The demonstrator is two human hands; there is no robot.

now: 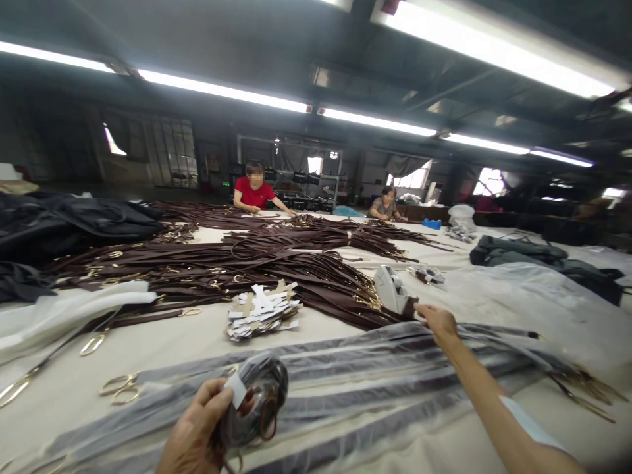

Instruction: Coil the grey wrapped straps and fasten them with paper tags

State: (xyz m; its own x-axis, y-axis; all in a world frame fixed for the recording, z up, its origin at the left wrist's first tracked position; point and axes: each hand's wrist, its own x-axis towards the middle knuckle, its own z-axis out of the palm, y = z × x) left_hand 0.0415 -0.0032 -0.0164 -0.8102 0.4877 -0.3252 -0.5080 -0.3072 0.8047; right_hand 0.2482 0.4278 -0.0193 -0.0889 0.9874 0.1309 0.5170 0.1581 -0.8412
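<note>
My left hand (200, 421) grips a coiled brown strap (257, 401) wrapped in clear plastic, low in the head view. Under its thumb a small white paper strip (236, 390) lies against the coil. My right hand (437, 320) reaches forward to a white tape dispenser (390, 289), fingers pinched at the tape by its dark front end. Beneath both hands lie long straps in plastic sleeves (345, 401), with gold buckles (121, 387) at the left end. Left of the dispenser is a pile of white and tan paper strips (264, 309).
Brown straps with gold hardware (296, 273) spread across the pale table (197, 342). Black fabric (83, 220) is heaped at left, and clear plastic sheeting (533, 293) with dark green bags (518, 253) at right. A person in red (254, 194) and another person (388, 205) work across the table.
</note>
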